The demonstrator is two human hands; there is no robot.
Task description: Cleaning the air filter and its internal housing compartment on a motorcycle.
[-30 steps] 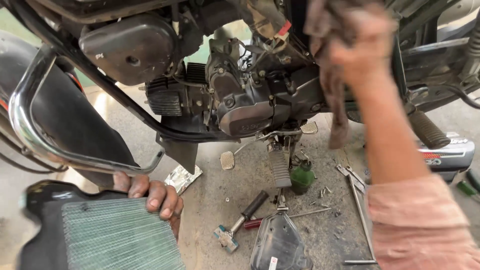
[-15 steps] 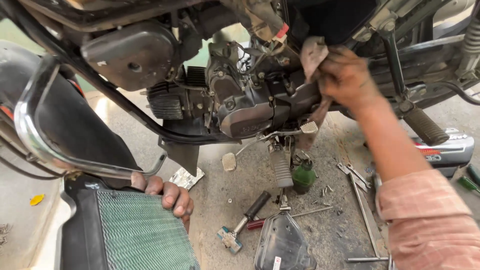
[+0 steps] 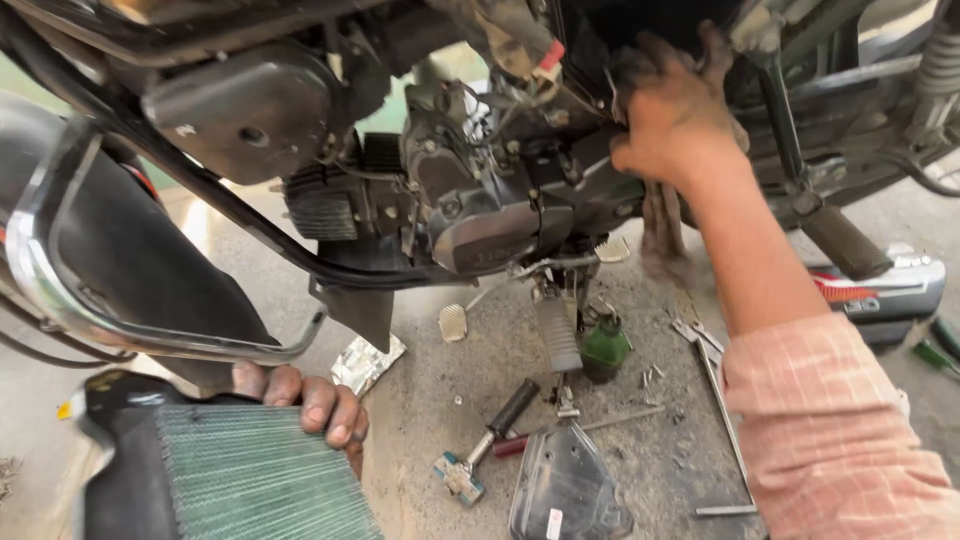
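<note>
The motorcycle engine [image 3: 500,200] hangs in the frame in the upper middle of the view, above the concrete floor [image 3: 450,400]. The right hand [image 3: 680,120] is pressed on the upper right side of the engine, holding a dirty rag [image 3: 662,225] against the metal; the fingers are bent and closed together over the rag, and the loose end of the rag hangs down under the wrist. The sleeve [image 3: 830,430] on this arm is pink with a check pattern.

The left hand [image 3: 305,405] rests at the lower left, on the top edge of a black seat with a green ribbed cover [image 3: 250,480]. Its fingers lie side by side, curled over this edge; the thumb is hidden.

Under the engine stands a small green bottle [image 3: 604,348], just beside the ribbed footrest [image 3: 560,335]. On the floor, nearer to the bottom edge, lie a small hammer with a black handle [image 3: 485,440], a screwdriver with a red handle [image 3: 575,432] and a dark plastic cover [image 3: 565,490]. A crumpled foil wrapper [image 3: 365,362] lies near the left hand. The chrome crash guard [image 3: 60,290] curves along the left side.
</note>
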